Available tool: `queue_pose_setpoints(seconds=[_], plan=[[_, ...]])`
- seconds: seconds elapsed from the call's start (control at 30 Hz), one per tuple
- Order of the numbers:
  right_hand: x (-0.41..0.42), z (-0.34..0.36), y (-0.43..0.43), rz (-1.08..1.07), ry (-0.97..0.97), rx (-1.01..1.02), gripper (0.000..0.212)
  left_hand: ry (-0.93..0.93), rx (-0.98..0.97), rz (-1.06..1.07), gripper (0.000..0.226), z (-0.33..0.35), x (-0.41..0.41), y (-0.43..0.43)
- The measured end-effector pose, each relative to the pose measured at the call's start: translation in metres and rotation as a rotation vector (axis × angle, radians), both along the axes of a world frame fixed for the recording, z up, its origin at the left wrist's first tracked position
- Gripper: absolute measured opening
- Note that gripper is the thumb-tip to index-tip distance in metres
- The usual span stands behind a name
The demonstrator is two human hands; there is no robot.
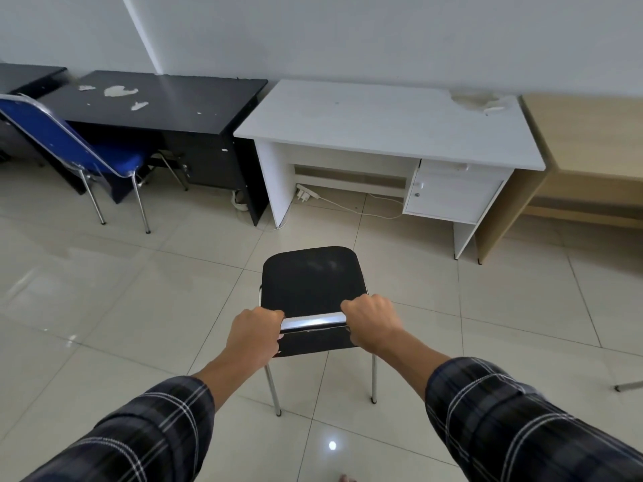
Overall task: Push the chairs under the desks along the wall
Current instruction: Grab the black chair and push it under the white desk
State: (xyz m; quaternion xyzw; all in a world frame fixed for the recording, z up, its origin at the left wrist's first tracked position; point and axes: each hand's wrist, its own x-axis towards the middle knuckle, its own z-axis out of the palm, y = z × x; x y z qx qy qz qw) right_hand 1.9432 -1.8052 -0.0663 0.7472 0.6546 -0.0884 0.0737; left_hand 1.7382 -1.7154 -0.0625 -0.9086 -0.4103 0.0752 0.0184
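A black chair (pixel 311 276) with metal legs stands on the tiled floor in front of me, its seat facing the white desk (pixel 382 123) against the wall. My left hand (pixel 255 330) grips the left end of the chair's shiny top rail. My right hand (pixel 370 323) grips the right end. A gap of floor lies between the chair and the white desk's knee space. A blue chair (pixel 118 158) sits with its seat partly under the black desk (pixel 167 99) to the left.
A power strip and white cable (pixel 308 194) lie on the floor under the white desk. A drawer unit (pixel 452 198) fills that desk's right side. A wooden desk (pixel 591 133) stands at right. A metal chair leg (pixel 628 386) pokes in at the right edge.
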Motion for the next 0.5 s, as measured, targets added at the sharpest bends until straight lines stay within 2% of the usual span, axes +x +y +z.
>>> queue_pose_setpoints(seconds=[0.23,0.5], plan=[[0.001,-0.003,0.026,-0.010,0.033,0.022,0.010,-0.002,-0.022,-0.018,0.029,0.002,0.003,0.031],[0.006,0.000,0.088,-0.065,0.001,0.018,0.009,0.029,0.012,-0.060,0.024,0.008,0.015,0.104]])
